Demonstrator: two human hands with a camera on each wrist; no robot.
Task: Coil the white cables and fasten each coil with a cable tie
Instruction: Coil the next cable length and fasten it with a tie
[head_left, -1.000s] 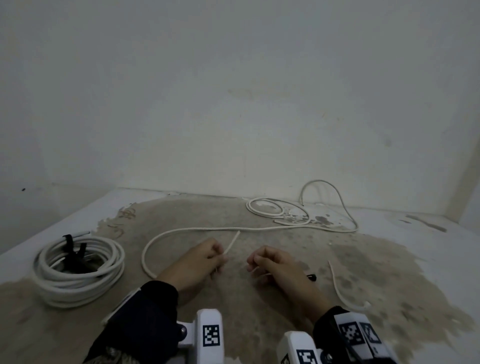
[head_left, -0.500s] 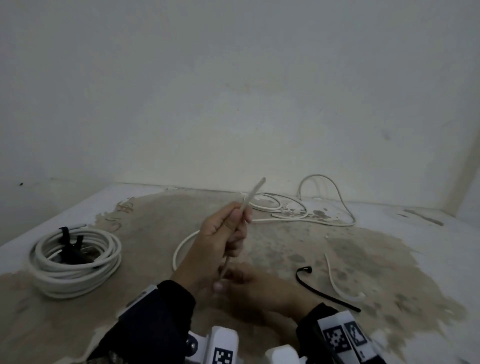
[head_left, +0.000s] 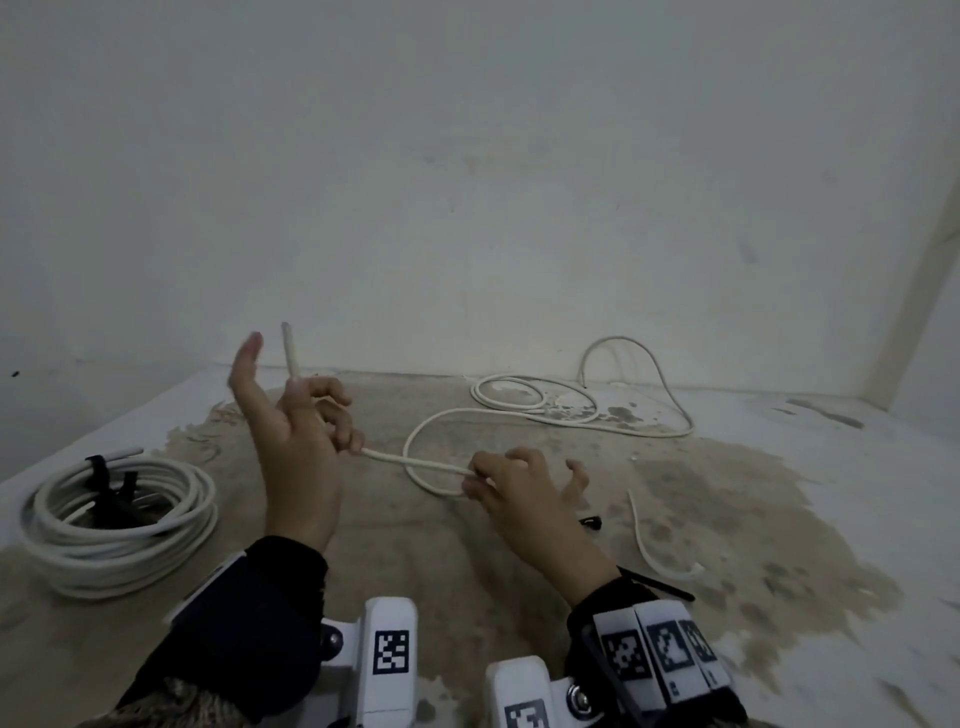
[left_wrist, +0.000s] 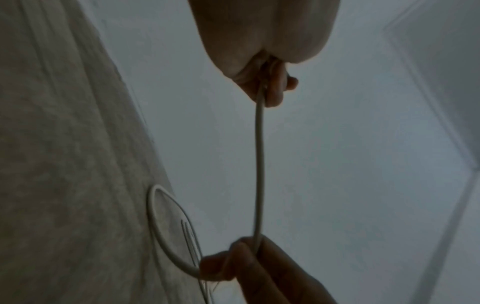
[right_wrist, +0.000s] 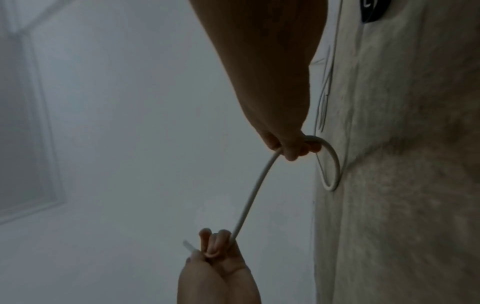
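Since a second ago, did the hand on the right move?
Yes. The right hand rose from the stained floor and shifted right, away from the finished coil, pulling the white cable with it.

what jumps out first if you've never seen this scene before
The two hands at centre: the left hand is raised with the end of the white cable sticking up from its fingers, and the right hand pinches the same cable lower down, a short span stretched between them. At the far left lies a finished coil bound with a black tie, and more loose cable snakes by the back wall.
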